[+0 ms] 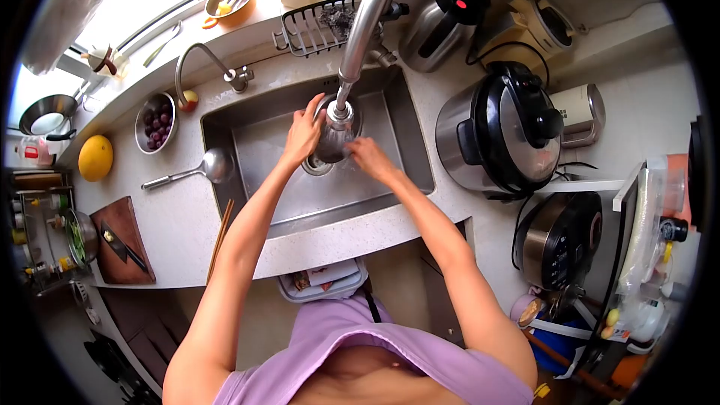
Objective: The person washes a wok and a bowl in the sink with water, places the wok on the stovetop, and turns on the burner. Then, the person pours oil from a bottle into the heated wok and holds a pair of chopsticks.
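A shiny round metal bowl [335, 148] is under the tap in the sink, partly hidden by the tap head. My left hand [304, 135] grips its left side, with the fingers reaching up along the rim. At its lower right edge, my right hand [369, 157] has its fingers bunched against the metal; the fingertips are slightly blurred. The curved tap [367, 22] comes down from above between both hands. Around them is the stainless steel sink [300, 206], with the drain [318, 168] just below the bowl.
Left of the sink are a ladle [214, 167], a bowl of dark round fruit [156, 126], a yellow melon [96, 158] and a knife on a cutting board [124, 244]. Chopsticks [219, 244] lie near the front edge. A pressure cooker [501, 131] and kettle [444, 24] stand to the right.
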The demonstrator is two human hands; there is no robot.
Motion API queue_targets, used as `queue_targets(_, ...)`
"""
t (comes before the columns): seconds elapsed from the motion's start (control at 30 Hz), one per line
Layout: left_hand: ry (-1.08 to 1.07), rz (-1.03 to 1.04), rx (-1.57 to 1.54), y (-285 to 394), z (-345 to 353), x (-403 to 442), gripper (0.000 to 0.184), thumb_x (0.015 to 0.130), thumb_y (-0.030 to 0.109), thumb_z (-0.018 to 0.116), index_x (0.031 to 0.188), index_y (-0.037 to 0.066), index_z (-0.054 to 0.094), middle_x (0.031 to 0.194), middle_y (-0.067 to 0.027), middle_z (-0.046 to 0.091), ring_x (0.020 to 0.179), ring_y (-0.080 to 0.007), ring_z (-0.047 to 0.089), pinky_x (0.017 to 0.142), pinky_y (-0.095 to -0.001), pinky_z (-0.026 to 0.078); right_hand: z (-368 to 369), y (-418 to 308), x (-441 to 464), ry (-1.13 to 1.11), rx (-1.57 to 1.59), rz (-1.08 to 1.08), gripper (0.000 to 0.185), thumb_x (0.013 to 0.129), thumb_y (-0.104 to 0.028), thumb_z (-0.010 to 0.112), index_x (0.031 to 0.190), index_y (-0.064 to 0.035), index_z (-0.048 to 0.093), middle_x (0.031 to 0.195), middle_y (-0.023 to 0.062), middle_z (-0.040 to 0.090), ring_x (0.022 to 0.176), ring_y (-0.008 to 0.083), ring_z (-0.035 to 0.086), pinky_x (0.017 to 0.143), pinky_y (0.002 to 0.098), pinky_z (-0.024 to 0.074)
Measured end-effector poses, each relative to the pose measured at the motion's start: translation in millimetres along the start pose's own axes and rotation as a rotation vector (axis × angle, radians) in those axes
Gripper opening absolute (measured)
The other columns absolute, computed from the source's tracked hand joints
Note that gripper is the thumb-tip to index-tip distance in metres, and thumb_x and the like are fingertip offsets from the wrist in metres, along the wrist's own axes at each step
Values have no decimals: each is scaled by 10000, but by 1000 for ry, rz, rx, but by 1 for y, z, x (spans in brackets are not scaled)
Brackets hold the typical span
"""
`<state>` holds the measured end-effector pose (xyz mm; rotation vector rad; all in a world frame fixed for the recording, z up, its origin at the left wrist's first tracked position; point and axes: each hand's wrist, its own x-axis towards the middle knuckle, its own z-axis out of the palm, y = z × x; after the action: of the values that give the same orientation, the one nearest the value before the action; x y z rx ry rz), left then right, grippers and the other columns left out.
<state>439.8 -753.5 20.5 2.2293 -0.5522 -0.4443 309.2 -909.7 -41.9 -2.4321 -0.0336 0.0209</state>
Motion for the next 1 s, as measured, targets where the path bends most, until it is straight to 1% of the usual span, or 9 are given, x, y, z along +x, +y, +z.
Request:
queue_targets(0.13,51,25,116,-6,-24,-24,506,905,170,505,1369,317,369,1146,-259,477,1032,-430,526,864,-488,444,-30,35,23,561,8,125,516,800,-74,564,1286,38,430,956,254,544,896,411,532,797,451,434)
queue_targets(0.3,185,282,526,-15,-36,-69,770,738,-62,536,1395,298,358,1230,-149,425,1077,-362,475,711,-415,549,-93,8,104,824,-24,247,617,846,-121,516,1379,69,269,1171,280,482,1059,409,496,860,403,426)
queue_targets(0.43,137,524,794,-36,-34,-97,704,774,9,540,1397,284,363,1230,-123,454,1117,-347,470,656,-370,576,-104,1,112,720,105,448,616,858,-154,527,1396,20,283,1293,218,465,1137,351,496,920,425,413)
queue_targets(0.63,196,285,703,-41,-27,-121,731,764,44,575,1392,342,351,1276,-112,442,1169,-343,448,632,-377,576,-55,-13,35,711,2055,403,397,876,-340,551,1217,-144,499,1200,110,499,1094,272,501,891,460,482)
queue_targets(0.7,123,310,780,-42,-21,-128,691,798,93,582,1375,399,355,1322,-115,416,1214,-352,412,678,-465,562,-10,1,18,773,2356,428,371,872,-374,558,1164,-149,516,1212,97,480,1068,285,501,876,520,480)
queue_targets(0.8,130,452,929,-36,-19,-134,681,788,128,601,1357,432,381,1314,-93,422,1210,-348,408,667,-443,560,41,33,0,696,2704,617,326,871,-343,575,1105,-119,547,1160,84,525,1051,282,507,873,557,460)
queue_targets(0.87,125,428,901,-35,-23,-136,691,784,149,616,1362,437,371,1319,-93,418,1206,-336,414,667,-432,557,79,75,-1,247,3146,321,262,854,-276,613,1032,-85,581,1075,107,569,1019,277,516,890,552,445)
queue_targets(0.9,128,416,899,-35,-25,-136,693,782,161,623,1364,439,369,1320,-92,417,1206,-330,414,666,-435,555,62,55,1,218,3143,317,262,854,-276,613,1032,-85,581,1075,107,569,1019,277,516,890,552,445)
queue_targets(1.0,167,451,969,-40,-28,-143,706,761,179,639,1362,437,375,1312,-85,428,1207,-314,415,654,-438,553,12,-10,-1,634,2515,519,188,786,-140,682,947,-78,606,881,95,569,838,242,528,838,449,470)
